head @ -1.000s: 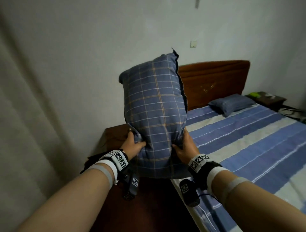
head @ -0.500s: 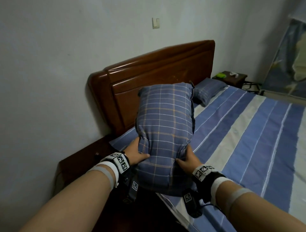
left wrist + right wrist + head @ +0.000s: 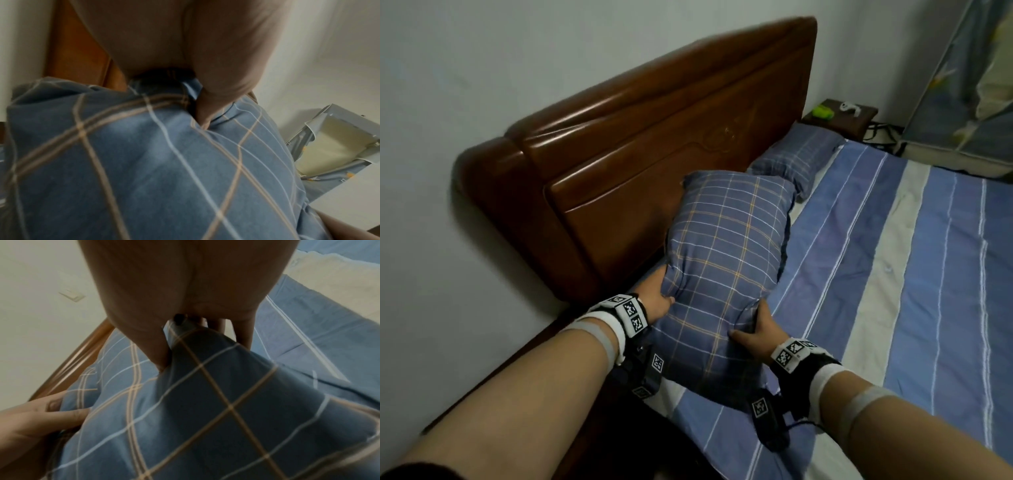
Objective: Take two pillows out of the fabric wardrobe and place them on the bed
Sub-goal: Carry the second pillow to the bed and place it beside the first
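Note:
A blue plaid pillow (image 3: 726, 260) is held low over the head end of the striped bed (image 3: 914, 281), close to the wooden headboard (image 3: 640, 144). My left hand (image 3: 655, 301) grips its near left edge and my right hand (image 3: 755, 329) grips its near right edge. In the left wrist view my thumb pinches the pillow (image 3: 156, 170) fabric. In the right wrist view my right fingers curl round the pillow (image 3: 205, 418), and my left hand (image 3: 41, 417) shows at the lower left. A second plaid pillow (image 3: 799, 159) lies flat farther along the headboard. The fabric wardrobe (image 3: 962, 85) stands at the far right.
A dark bedside table (image 3: 839, 114) with a green object and a small white item stands beyond the far pillow. Cables lie on the floor beside it. A white wall runs along the left. A dark wooden surface lies under my left forearm.
The pillow has come down from upright at chest height to low over the bed by the headboard. My view has swung right and downward, and both hands kept their grip.

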Demonstrator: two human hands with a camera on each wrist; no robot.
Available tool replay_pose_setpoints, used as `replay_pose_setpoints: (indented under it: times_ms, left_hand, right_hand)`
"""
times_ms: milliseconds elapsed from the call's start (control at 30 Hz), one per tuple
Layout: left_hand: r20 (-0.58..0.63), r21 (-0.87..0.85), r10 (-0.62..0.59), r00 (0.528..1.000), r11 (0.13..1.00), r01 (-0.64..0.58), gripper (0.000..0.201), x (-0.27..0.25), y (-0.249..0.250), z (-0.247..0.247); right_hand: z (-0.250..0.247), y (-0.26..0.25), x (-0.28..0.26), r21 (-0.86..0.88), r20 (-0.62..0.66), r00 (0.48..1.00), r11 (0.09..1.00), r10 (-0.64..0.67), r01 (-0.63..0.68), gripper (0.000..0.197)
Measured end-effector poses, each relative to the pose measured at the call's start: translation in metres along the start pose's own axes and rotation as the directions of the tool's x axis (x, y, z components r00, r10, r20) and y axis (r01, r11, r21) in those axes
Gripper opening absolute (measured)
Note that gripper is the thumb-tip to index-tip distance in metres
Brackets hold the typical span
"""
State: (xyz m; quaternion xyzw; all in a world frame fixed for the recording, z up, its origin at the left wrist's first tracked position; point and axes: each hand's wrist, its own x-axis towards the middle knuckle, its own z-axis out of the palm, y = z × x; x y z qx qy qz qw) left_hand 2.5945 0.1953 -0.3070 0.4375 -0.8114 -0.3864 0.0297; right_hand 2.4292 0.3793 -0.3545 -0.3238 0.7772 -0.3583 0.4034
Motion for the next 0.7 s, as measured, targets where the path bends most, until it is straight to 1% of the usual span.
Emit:
replay_pose_setpoints:
  times_ms: [100,233,400,500,567,600,667,700]
  left_hand:
    - [0.051,0.017,-0.009,0.999,1.000,0.008,0.073,0.073,-0.023,-0.015]
    - [0.101,0.042,-0.014,0.995,0.999,0.010,0.071,0.165,-0.051,-0.028]
    - [0.156,0.029,-0.037,0.987,0.999,0.033,0.070,0.265,-0.102,-0.017]
    - [0.121,0.000,-0.070,0.990,0.998,0.071,0.073,0.302,-0.128,-0.005]
    - [0.078,0.010,-0.105,0.991,0.994,0.105,0.072,0.313,-0.144,0.004]
    - [0.047,0.032,-0.125,0.991,0.992,0.124,0.071,0.315,-0.149,0.007]
    - [0.034,0.061,-0.183,0.983,0.982,0.181,0.067,0.314,-0.158,0.015]
    - [0.046,0.050,-0.213,0.976,0.976,0.211,0.063,0.311,-0.157,0.017]
  right_hand:
    - [0.017,-0.014,0.056,-0.003,-0.060,0.997,0.999,0.051,-0.051,0.101]
    - [0.041,-0.024,0.134,0.047,-0.113,0.987,0.993,0.117,-0.112,0.096]
    - [0.071,-0.014,0.217,0.087,-0.132,0.973,0.980,0.190,-0.180,0.095]
    - [0.085,-0.002,0.255,0.090,-0.116,0.967,0.972,0.229,-0.219,0.098]
    - [0.092,0.008,0.269,0.089,-0.050,0.958,0.957,0.282,-0.277,0.096]
    - [0.095,0.014,0.274,0.088,-0.010,0.951,0.947,0.310,-0.308,0.094]
    - [0.102,0.023,0.275,0.082,0.049,0.936,0.932,0.350,-0.353,0.087]
    - [0.102,0.023,0.275,0.086,0.037,0.934,0.930,0.356,-0.358,0.081]
